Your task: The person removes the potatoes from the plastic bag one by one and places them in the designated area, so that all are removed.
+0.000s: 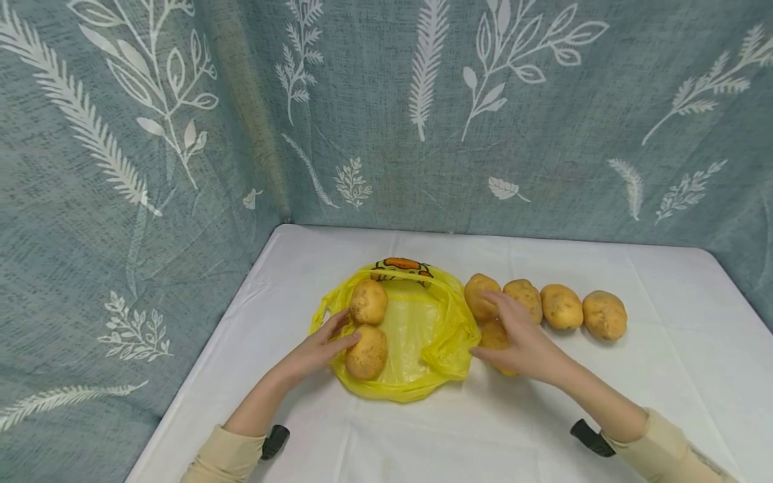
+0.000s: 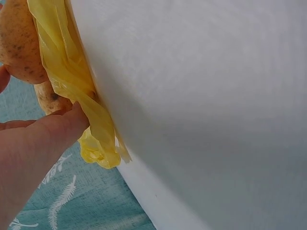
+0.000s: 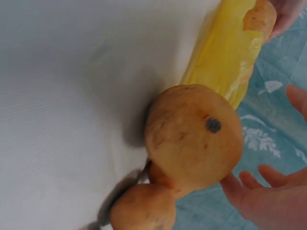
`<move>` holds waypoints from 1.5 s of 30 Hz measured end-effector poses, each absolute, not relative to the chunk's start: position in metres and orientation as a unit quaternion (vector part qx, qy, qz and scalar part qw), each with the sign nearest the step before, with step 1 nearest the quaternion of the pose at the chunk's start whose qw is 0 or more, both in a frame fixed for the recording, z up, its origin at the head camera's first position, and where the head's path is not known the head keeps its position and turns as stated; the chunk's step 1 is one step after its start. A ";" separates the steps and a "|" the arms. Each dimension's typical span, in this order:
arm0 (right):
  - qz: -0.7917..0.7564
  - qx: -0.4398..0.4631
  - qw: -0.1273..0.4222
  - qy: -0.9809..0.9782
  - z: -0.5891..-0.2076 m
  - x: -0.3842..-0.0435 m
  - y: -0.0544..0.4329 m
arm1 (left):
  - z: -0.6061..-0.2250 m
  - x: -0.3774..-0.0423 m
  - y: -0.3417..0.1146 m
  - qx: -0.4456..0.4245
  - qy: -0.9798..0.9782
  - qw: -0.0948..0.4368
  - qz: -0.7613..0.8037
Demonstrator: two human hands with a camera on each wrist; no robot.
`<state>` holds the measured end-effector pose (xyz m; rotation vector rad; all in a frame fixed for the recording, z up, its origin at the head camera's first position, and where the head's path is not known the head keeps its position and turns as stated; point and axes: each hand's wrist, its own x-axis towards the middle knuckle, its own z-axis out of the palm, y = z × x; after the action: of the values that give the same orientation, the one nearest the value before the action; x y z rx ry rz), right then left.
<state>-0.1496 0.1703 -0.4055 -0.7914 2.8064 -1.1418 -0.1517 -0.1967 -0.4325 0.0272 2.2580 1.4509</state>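
Observation:
A yellow plastic bag (image 1: 410,342) lies spread with its mouth facing up, an orange print at its far rim. Along its left side rest two potatoes, an upper one (image 1: 368,302) and a lower one (image 1: 366,353). My left hand (image 1: 320,347) is at the bag's left edge, thumb by the lower potato; in the left wrist view, fingers (image 2: 72,122) touch the yellow film. Over a potato (image 1: 493,335) right of the bag, my right hand (image 1: 525,342) hovers with fingers and thumb spread, partly hiding it. The right wrist view shows a dark-spotted potato (image 3: 192,139) near my fingertips.
Several more potatoes (image 1: 561,307) form a row to the right of the bag. The white-covered table (image 1: 410,443) meets a blue-green leaf-print curtain (image 1: 386,168) at the back and left. Black straps (image 1: 592,438) cross beneath both wrists.

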 end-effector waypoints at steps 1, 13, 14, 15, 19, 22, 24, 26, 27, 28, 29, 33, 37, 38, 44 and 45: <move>-0.367 -0.254 0.005 0.895 -0.405 -0.150 0.168 | -0.432 -0.152 -0.197 0.010 0.819 0.227 0.527; -0.411 -0.264 0.045 0.872 -0.398 -0.153 0.134 | -0.432 -0.152 -0.196 0.010 0.819 0.226 0.528; -0.414 -0.264 0.049 0.870 -0.399 -0.153 0.131 | -0.432 -0.152 -0.196 0.011 0.818 0.226 0.529; -0.418 -0.263 0.055 0.868 -0.399 -0.153 0.128 | -0.432 -0.152 -0.196 0.011 0.818 0.226 0.529; -0.444 -0.265 0.083 0.852 -0.402 -0.155 0.114 | -0.431 -0.152 -0.197 0.013 0.815 0.230 0.531; -0.456 -0.271 0.100 0.842 -0.404 -0.156 0.104 | -0.430 -0.153 -0.198 0.016 0.814 0.232 0.532; -0.459 -0.272 0.110 0.839 -0.406 -0.157 0.096 | -0.429 -0.152 -0.199 0.019 0.814 0.233 0.532; -0.461 -0.276 0.118 0.835 -0.408 -0.158 0.088 | -0.428 -0.152 -0.199 0.021 0.813 0.233 0.533; -0.463 -0.278 0.122 0.833 -0.409 -0.158 0.084 | -0.428 -0.152 -0.199 0.022 0.813 0.233 0.532; -0.465 -0.278 0.126 0.831 -0.410 -0.157 0.081 | -0.428 -0.152 -0.199 0.023 0.813 0.233 0.533; -0.467 -0.277 0.131 0.830 -0.411 -0.157 0.077 | -0.429 -0.152 -0.199 0.023 0.813 0.233 0.533; -0.469 -0.277 0.143 0.826 -0.416 -0.157 0.066 | -0.431 -0.153 -0.199 0.018 0.810 0.235 0.537; -0.469 -0.277 0.151 0.825 -0.419 -0.156 0.057 | -0.433 -0.154 -0.200 0.012 0.807 0.236 0.542; -0.469 -0.277 0.153 0.824 -0.420 -0.156 0.055 | -0.434 -0.154 -0.200 0.012 0.806 0.236 0.542; -0.468 -0.288 0.160 0.820 -0.425 -0.155 0.044 | -0.434 -0.154 -0.200 0.008 0.803 0.237 0.547; -0.465 -0.290 0.159 0.821 -0.426 -0.155 0.042 | -0.435 -0.154 -0.200 0.009 0.803 0.237 0.547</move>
<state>-0.1550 0.0416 -0.4255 -0.8283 2.3467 -1.3299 -0.1544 -0.2000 -0.4346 0.0235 2.2002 1.4986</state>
